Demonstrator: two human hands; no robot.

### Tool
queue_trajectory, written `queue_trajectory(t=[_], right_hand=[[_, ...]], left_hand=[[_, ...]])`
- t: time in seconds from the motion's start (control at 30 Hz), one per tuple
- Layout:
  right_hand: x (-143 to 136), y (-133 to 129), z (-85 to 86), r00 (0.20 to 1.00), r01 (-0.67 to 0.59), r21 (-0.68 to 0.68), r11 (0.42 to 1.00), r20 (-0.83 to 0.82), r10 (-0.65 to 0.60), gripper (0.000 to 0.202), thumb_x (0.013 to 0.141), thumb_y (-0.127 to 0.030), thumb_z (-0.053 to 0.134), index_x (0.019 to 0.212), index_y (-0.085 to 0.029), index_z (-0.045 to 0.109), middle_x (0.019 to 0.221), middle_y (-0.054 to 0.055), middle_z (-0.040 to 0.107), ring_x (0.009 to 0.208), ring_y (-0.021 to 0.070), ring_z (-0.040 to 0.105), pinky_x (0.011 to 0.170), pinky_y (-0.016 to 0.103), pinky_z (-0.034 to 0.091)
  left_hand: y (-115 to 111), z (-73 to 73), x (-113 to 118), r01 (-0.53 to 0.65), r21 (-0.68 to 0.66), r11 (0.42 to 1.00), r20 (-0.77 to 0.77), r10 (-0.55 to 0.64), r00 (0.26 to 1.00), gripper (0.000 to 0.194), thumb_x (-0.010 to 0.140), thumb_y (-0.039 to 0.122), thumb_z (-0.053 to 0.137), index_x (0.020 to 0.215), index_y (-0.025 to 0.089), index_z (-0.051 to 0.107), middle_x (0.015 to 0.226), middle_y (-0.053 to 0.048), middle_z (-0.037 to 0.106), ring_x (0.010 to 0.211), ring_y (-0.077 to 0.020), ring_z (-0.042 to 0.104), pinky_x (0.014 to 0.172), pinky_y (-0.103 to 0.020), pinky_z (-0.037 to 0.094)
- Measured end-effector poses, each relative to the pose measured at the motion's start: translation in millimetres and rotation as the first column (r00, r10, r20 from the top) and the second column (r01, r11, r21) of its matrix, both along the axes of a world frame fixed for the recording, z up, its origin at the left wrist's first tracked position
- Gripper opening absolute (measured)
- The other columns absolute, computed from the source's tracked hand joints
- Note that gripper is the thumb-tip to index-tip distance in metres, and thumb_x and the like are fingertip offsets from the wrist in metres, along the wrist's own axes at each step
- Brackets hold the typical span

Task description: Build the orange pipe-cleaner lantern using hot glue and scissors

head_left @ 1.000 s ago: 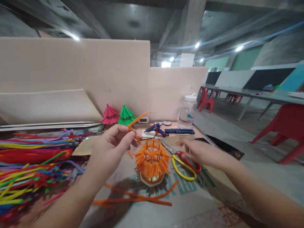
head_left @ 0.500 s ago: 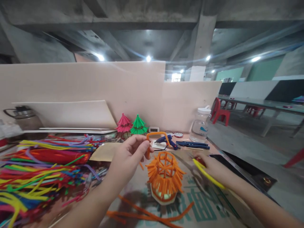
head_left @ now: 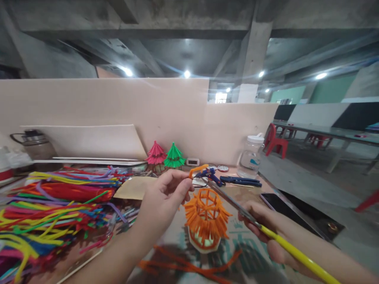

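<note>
Fingers of our left hand (head_left: 164,197) pinching a bent orange strip (head_left: 197,170) near centre, those of our right hand (head_left: 268,221) gripping yellow-handled scissors (head_left: 288,246), fringed orange craft (head_left: 207,224) standing lower centre on cardboard (head_left: 171,236)

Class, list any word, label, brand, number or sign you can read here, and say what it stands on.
No text can be read with certainty.
Cardboard: green print, too blurred and shadowed to read.
Clear bottle: a blue mark; any lettering is too small to read.
Small white device: dark display, too small to read any digits.
</note>
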State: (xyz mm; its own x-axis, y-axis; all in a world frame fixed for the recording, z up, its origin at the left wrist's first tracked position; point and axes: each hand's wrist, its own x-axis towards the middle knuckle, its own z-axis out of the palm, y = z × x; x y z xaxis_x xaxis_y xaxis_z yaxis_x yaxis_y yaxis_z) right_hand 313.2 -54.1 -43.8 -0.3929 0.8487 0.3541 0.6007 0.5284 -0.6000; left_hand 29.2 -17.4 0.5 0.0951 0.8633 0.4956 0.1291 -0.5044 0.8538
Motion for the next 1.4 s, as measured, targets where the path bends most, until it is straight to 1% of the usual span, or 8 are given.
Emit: queue_trajectory(t=[0.1, 0.27, 0.67, 0.97, 1.13, 1.23, 1.3, 1.4], right_hand=[[-12.0, -0.1, 1.5, 0.986, -0.135, -0.246, 0.960, -0.132, 0.105, 0.045, 0.082, -0.060, 0.066, 0.112, -0.026, 0.060, 0.099, 0.005, 0.064, 0.084, 0.0213, 0.061, 0.077, 0.031, 0.054], [-22.7, 1.1, -5.1, 0.921, -0.292, -0.333, 0.896, -0.351, 0.170, 0.067, 0.077, -0.078, 0.059, 0.115, -0.023, 0.056, 0.104, 0.006, 0.057, 0.089, 0.0199, 0.053, 0.081, 0.030, 0.049], [-34.0, -4.9, -15.7, 0.904, -0.212, -0.330, 0.920, -0.425, 0.056, 0.061, 0.073, -0.071, 0.070, 0.110, -0.024, 0.057, 0.088, 0.000, 0.054, 0.071, 0.0147, 0.044, 0.064, 0.026, 0.039], [-36.3, -3.5, 7.6, 0.976, 0.140, -0.309, 0.941, -0.116, -0.184, 0.028, 0.070, -0.035, 0.075, 0.094, -0.025, 0.064, 0.077, -0.001, 0.065, 0.073, 0.0196, 0.057, 0.066, 0.028, 0.043], [-3.6, 22.5, 5.7, 0.968, 0.250, -0.161, 0.955, 0.028, -0.249, 0.030, 0.084, -0.046, 0.060, 0.102, -0.023, 0.058, 0.068, -0.002, 0.061, 0.056, 0.0168, 0.053, 0.055, 0.027, 0.040], [15.7, 35.5, 8.3, 0.918, 0.302, -0.016, 0.953, 0.274, -0.287, 0.031, 0.090, -0.050, 0.053, 0.098, -0.021, 0.060, 0.083, 0.007, 0.068, 0.077, 0.0240, 0.064, 0.067, 0.031, 0.045], [21.9, 41.6, 2.6, 0.878, 0.299, -0.045, 0.953, 0.404, -0.256, 0.029, 0.090, -0.047, 0.055, 0.102, -0.021, 0.062, 0.096, 0.011, 0.072, 0.091, 0.0274, 0.067, 0.074, 0.032, 0.046], [20.4, 48.5, -18.9, 0.814, 0.344, -0.174, 0.923, 0.545, -0.201, 0.031, 0.086, -0.044, 0.061, 0.104, -0.019, 0.063, 0.101, 0.012, 0.073, 0.090, 0.0281, 0.069, 0.071, 0.031, 0.045]], left_hand=[[0.2, -6.0, 4.7, -0.006, 0.044, 0.999, -0.112, 0.011, 0.994, 0.017, 0.089, 0.036, 0.064, 0.087, 0.020, 0.068, 0.070, 0.002, 0.066, 0.057, -0.0099, 0.058, 0.054, -0.020, 0.048], [1.5, -12.3, 11.3, 0.015, 0.103, 0.995, -0.310, 0.018, 0.951, 0.016, 0.087, 0.031, 0.062, 0.083, 0.019, 0.073, 0.072, -0.001, 0.070, 0.066, -0.0141, 0.061, 0.059, -0.024, 0.047], [-5.9, -13.0, 16.5, 0.059, 0.134, 0.989, -0.406, 0.001, 0.914, 0.013, 0.087, 0.023, 0.060, 0.086, 0.023, 0.073, 0.072, 0.003, 0.071, 0.061, -0.0109, 0.059, 0.056, -0.020, 0.044], [-3.5, -10.5, 14.3, 0.051, 0.192, 0.980, -0.444, 0.040, 0.895, 0.014, 0.090, 0.027, 0.059, 0.086, 0.022, 0.071, 0.075, 0.002, 0.071, 0.066, -0.0127, 0.062, 0.059, -0.022, 0.045], [14.3, -3.3, -3.4, -0.078, 0.135, 0.988, -0.397, 0.126, 0.909, 0.020, 0.092, 0.037, 0.057, 0.101, 0.021, 0.065, 0.076, 0.000, 0.069, 0.066, -0.0149, 0.063, 0.060, -0.025, 0.046], [30.2, -1.4, -18.6, -0.140, 0.108, 0.984, -0.370, 0.171, 0.913, 0.034, 0.092, 0.036, 0.054, 0.122, 0.022, 0.057, 0.082, -0.001, 0.070, 0.065, -0.0160, 0.063, 0.059, -0.026, 0.047], [39.6, -2.3, -25.2, -0.138, 0.094, 0.986, -0.474, 0.166, 0.865, 0.027, 0.090, 0.031, 0.049, 0.109, 0.021, 0.065, 0.085, -0.003, 0.071, 0.070, -0.0181, 0.064, 0.062, -0.028, 0.049], [48.8, -6.3, -26.5, -0.102, 0.050, 0.994, -0.644, 0.110, 0.757, 0.029, 0.084, 0.026, 0.044, 0.087, 0.021, 0.072, 0.089, -0.005, 0.074, 0.082, -0.0219, 0.067, 0.073, -0.031, 0.051]])
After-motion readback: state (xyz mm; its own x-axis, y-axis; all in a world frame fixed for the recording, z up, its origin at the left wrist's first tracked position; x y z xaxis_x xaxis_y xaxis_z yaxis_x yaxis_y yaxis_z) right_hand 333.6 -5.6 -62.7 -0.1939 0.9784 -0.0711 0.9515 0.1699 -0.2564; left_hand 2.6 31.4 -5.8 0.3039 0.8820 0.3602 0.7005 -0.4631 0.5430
